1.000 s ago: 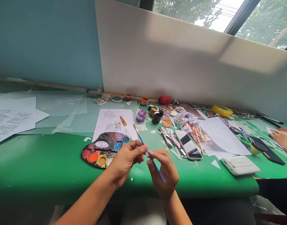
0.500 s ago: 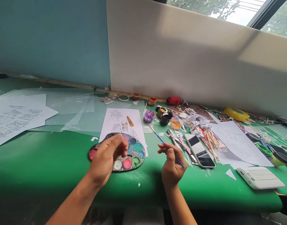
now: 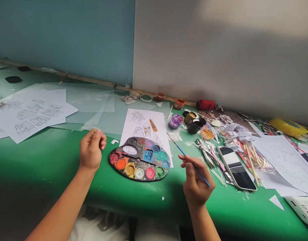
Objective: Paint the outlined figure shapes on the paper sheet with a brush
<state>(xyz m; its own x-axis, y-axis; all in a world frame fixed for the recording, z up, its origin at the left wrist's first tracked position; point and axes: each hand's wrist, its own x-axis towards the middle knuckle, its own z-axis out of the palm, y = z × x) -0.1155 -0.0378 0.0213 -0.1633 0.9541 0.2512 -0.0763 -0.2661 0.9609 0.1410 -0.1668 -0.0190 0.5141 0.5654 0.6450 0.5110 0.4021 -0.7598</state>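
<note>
My right hand [image 3: 197, 182] grips a thin blue paintbrush [image 3: 179, 148], its tip pointing up and away to the left, above the table. Left of the palette, my left hand [image 3: 90, 149] is closed with the fingers curled in; whatever it may hold is hidden. Between the hands lies a dark, kidney-shaped paint palette [image 3: 138, 160] with several wells of colour. The palette overlaps the near part of a white sheet with line drawings [image 3: 159, 117]. On that sheet one narrow pointed shape [image 3: 153, 125] is coloured orange-brown.
Open paint pots, purple [image 3: 176, 121], black [image 3: 196, 126] and orange [image 3: 207, 134], stand beyond the brush. A phone [image 3: 236, 168], metal tools [image 3: 206, 153] and wooden sticks [image 3: 251, 160] lie on the right. Printed sheets [image 3: 35, 117] spread across clear plastic sheets [image 3: 93, 97] at left.
My left hand has moved left, off the palette, uncovering its wells. My right hand still holds the paintbrush. The view has turned left, so the table's things appear farther right.
</note>
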